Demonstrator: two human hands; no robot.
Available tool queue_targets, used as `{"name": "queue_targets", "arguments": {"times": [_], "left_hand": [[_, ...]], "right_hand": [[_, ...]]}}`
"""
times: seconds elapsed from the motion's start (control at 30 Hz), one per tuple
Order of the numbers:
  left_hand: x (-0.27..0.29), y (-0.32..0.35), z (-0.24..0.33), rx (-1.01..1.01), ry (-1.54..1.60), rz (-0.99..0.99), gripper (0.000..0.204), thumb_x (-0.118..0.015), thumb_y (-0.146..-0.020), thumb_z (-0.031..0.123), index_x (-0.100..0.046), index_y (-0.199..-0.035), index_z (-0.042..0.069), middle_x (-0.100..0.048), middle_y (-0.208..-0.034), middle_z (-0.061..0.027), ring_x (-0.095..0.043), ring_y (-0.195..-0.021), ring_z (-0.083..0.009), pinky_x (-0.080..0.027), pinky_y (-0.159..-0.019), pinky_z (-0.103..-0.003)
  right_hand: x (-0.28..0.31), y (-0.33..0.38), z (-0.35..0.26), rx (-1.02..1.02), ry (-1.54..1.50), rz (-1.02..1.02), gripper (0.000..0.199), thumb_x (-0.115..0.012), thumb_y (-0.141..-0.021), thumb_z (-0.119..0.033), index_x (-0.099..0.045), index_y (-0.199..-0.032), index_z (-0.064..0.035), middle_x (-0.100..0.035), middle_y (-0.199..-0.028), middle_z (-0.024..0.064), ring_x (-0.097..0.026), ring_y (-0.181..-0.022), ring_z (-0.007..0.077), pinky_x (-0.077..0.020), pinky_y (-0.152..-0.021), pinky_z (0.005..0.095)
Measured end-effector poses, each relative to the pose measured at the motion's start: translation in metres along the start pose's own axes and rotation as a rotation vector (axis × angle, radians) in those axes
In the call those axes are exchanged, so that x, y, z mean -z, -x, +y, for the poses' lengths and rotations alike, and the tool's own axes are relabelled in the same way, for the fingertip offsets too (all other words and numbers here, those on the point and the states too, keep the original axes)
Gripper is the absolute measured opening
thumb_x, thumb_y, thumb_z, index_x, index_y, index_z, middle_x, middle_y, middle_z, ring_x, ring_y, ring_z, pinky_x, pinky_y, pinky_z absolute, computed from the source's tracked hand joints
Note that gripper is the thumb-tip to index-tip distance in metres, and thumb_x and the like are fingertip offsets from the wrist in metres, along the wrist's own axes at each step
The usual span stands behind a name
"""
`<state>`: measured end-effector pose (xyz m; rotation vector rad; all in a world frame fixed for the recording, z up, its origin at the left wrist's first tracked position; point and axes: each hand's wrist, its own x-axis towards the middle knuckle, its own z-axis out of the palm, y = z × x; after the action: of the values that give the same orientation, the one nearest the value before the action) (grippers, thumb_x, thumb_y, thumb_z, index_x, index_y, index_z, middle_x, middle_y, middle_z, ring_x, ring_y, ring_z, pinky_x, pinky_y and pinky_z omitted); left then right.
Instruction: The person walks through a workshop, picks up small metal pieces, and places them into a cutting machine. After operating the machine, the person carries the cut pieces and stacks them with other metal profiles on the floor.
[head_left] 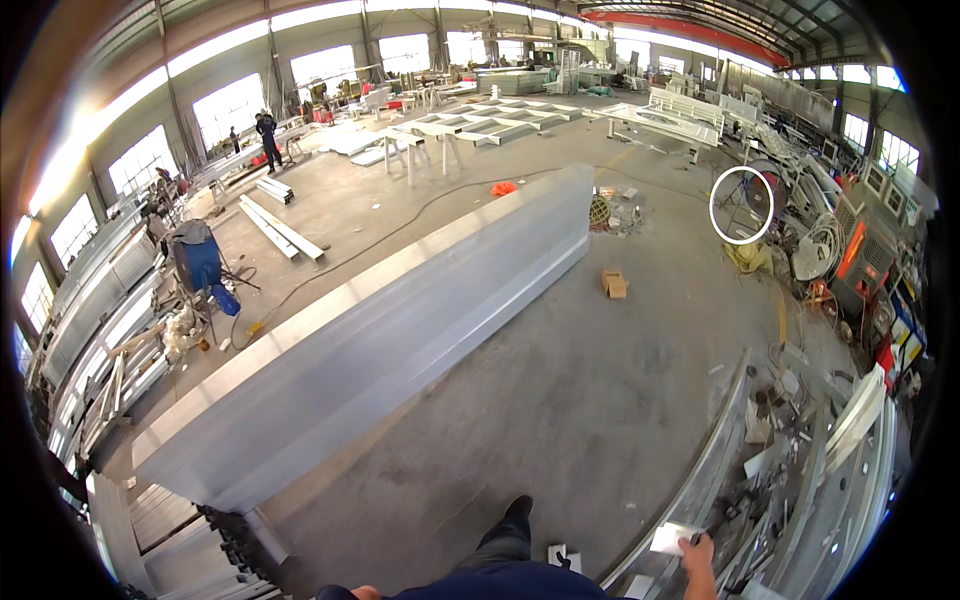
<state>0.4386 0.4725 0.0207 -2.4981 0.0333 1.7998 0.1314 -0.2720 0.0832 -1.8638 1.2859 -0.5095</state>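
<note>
At the lower right, my right hand [697, 556] is closed around one end of a small, flat silver-white metal piece [673, 538]. Scrap-strewn metal lengths lie beside and below this hand. Only a sliver of my left hand [367, 593] shows at the lower edge; its fingers are hidden. Another small pale piece [562, 556] with a dark part on it is near my leg. Ahead, a long silver metal panel [400, 340] with a folded profile runs diagonally from lower left toward the upper middle.
Long metal profiles [700, 480] and offcuts cover the right side. A small cardboard box [614, 284] sits on the floor past the panel's far end. A blue machine [197, 258] with cables stands left. Farther back are white frames [500, 118] and a person [268, 138] in dark clothes.
</note>
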Motion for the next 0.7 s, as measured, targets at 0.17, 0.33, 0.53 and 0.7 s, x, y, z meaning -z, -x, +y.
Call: {"name": "queue_targets", "arguments": {"times": [0.17,0.33,0.53,0.7], "left_hand": [[0.184,-0.078,0.170,0.016,-0.167,-0.031,0.066,-0.064,-0.075,0.062,-0.066,-0.116,0.011,-0.061,-0.122,-0.0121,-0.058,-0.111,-0.0321,-0.046,-0.094,-0.039],[0.421,-0.013,0.426,-0.218,0.117,0.494,0.066,-0.071,-0.075,0.051,-0.063,-0.111,-0.003,-0.065,-0.109,-0.0221,-0.061,-0.107,-0.0344,-0.048,-0.090,-0.040],[0.569,-0.002,0.660,-0.435,0.107,0.794,0.060,-0.077,-0.072,0.042,-0.062,-0.107,-0.005,-0.066,-0.104,-0.0220,-0.063,-0.101,-0.0347,-0.049,-0.087,-0.041],[0.583,-0.068,0.734,-0.133,-0.378,0.458,0.069,-0.071,-0.070,0.059,-0.067,-0.107,0.001,-0.066,-0.108,-0.0187,-0.062,-0.105,-0.0315,-0.049,-0.089,-0.038]], "right_hand": [[-0.019,-0.027,-0.016,-0.278,0.420,-0.263,0.021,-0.073,-0.078,-0.024,-0.070,-0.091,-0.0080,-0.070,-0.090,0.0114,-0.066,-0.077,0.0231,-0.0504,-0.085,0.0342],[0.006,-0.061,-0.029,-0.688,0.402,-0.202,0.028,-0.076,-0.074,-0.027,-0.069,-0.088,-0.0043,-0.070,-0.086,0.0127,-0.066,-0.075,0.0238,-0.0511,-0.079,0.0360],[0.001,-0.195,-0.010,-0.958,0.333,-0.160,0.036,-0.080,-0.068,-0.029,-0.068,-0.086,0.0002,-0.069,-0.081,0.0142,-0.067,-0.073,0.0247,-0.0519,-0.072,0.0382],[-0.012,-0.360,0.010,-0.961,0.331,-0.276,0.043,-0.083,-0.064,-0.031,-0.067,-0.083,0.0039,-0.068,-0.076,0.0155,-0.067,-0.071,0.0254,-0.0526,-0.066,0.0399]]}}
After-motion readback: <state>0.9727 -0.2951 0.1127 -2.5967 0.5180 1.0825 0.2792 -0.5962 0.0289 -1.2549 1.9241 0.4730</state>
